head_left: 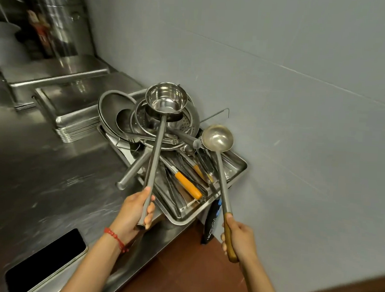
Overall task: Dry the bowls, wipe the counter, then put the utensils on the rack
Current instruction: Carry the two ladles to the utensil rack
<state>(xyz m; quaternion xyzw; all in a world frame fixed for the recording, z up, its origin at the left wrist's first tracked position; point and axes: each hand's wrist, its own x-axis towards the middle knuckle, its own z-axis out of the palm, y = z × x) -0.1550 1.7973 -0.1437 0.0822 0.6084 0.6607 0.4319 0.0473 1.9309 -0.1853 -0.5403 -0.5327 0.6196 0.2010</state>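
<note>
My left hand [134,212] grips the long steel handle of a deep pot-shaped scoop [166,101], whose cup hangs above a pile of strainers [118,115]. My right hand [239,238] holds a ladle [217,137] by its wooden handle, its bowl raised near the wall. Below both lies a steel tray [237,169] at the counter's corner, filled with several utensils, among them an orange-handled knife [187,184] and a perforated colander [188,125].
The steel counter [37,169] stretches to the left. Stacked baking trays [75,115] sit behind the utensil tray, and tall steel pots [57,13] stand at the back. A dark phone [46,261] lies near the front edge. A grey wall is on the right, red floor below.
</note>
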